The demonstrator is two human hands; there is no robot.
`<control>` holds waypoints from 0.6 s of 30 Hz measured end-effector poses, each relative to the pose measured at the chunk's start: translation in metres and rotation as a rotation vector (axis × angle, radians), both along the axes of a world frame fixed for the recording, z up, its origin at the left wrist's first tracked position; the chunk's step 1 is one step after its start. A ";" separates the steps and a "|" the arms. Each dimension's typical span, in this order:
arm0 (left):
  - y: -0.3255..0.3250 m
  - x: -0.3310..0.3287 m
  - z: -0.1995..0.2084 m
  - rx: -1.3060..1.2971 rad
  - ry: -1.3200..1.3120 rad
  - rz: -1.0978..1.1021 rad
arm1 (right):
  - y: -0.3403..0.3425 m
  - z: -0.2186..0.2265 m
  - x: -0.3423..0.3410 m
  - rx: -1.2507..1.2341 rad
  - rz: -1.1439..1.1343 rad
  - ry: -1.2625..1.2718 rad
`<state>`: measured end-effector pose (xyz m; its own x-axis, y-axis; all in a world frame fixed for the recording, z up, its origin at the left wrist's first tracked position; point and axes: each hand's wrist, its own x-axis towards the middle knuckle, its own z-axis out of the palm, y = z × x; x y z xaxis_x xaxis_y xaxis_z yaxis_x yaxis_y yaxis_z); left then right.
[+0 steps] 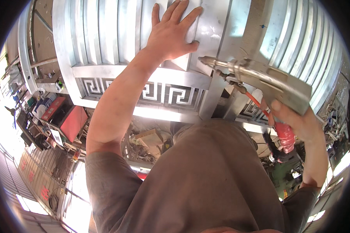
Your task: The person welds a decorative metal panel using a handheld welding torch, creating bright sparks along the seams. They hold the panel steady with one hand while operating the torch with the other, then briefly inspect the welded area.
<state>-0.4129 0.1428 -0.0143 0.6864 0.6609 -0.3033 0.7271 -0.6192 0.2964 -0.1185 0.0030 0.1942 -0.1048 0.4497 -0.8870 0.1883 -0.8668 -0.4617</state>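
My left hand (172,33) lies flat, fingers spread, on a silver metal slat of a large stainless-steel gate panel (105,42). My right hand (299,122) grips the red handle of a metal welding gun (260,77). Its silver nozzle tip (204,60) points left toward the gate's slanted middle bar (229,46), just below and right of my left hand. An orange hose (256,103) runs from the gun down to the handle.
A band of square spiral ornament (159,93) runs across the gate under the slats. A red box (72,122) and cluttered tools sit at the left. Scrap and cardboard (149,139) lie below the gate. My brown shirt (206,182) fills the lower middle.
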 end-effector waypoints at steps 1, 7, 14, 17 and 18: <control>-0.003 0.001 0.000 0.225 -0.255 0.025 | -0.018 0.006 0.000 0.078 -0.050 -0.013; -0.001 -0.006 0.009 0.068 -0.136 0.042 | -0.107 0.036 -0.003 0.317 -0.295 -0.156; -0.057 -0.010 0.063 -0.280 -0.506 0.392 | -0.166 0.059 -0.016 0.483 -0.492 -0.203; -0.148 0.015 0.087 -0.694 -0.506 0.145 | -0.182 0.078 -0.020 0.587 -0.538 -0.266; -0.175 0.024 0.092 -1.090 -0.594 0.128 | -0.187 0.083 -0.024 0.649 -0.550 -0.297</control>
<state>-0.3889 -0.0323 0.0780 0.8539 0.3323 -0.4006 0.3424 0.2210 0.9132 -0.1426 -0.1844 0.2776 0.4660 0.7904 -0.3977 0.0132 -0.4556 -0.8901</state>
